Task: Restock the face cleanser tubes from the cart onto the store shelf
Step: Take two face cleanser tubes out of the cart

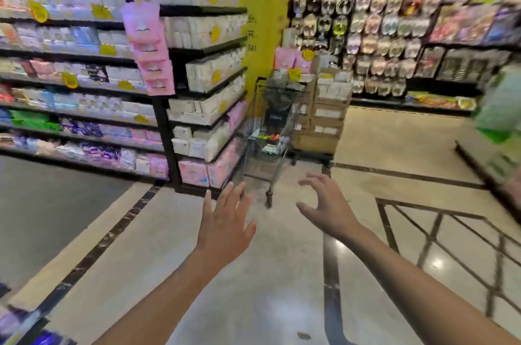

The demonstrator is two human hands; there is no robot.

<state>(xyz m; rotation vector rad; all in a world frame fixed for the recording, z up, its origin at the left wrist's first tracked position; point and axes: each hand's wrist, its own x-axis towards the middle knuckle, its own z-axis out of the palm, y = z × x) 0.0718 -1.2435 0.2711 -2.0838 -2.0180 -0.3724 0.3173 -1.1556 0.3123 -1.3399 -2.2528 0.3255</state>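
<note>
The cart point(275, 130) stands straight ahead of the person, up the aisle and well apart from both hands. It is parked just beside the end of the shelf point(208, 107) on its left, with stacked boxes point(324, 119) close on its right. Its length seems to run away from the person, so a narrow end faces them. I cannot tell from here whether that end carries the handle.

Both arms are stretched forward over the floor point(267, 274) and neither hand holds anything. The left hand point(225, 220) is flat with its fingers straight and spread, palm down. The right hand point(325, 203) has its fingers splayed and bent like a claw around empty air. The cart's near wheel shows in the gap between the two hands, so the cart lies on the line between them. The right hand reaches a little further forward, but I would not call either one clearly nearer.

The tubes should be in the cart. Some small bright goods point(269, 139) lie low in the basket, with a dark shape above them, but everything is too blurred to say which are tubes.

I judge that no tube has been taken up yet. The gap to the cart has to be closed first, and both hands would then meet its near end squarely. Which shelf the tubes belong on I cannot tell.
</note>
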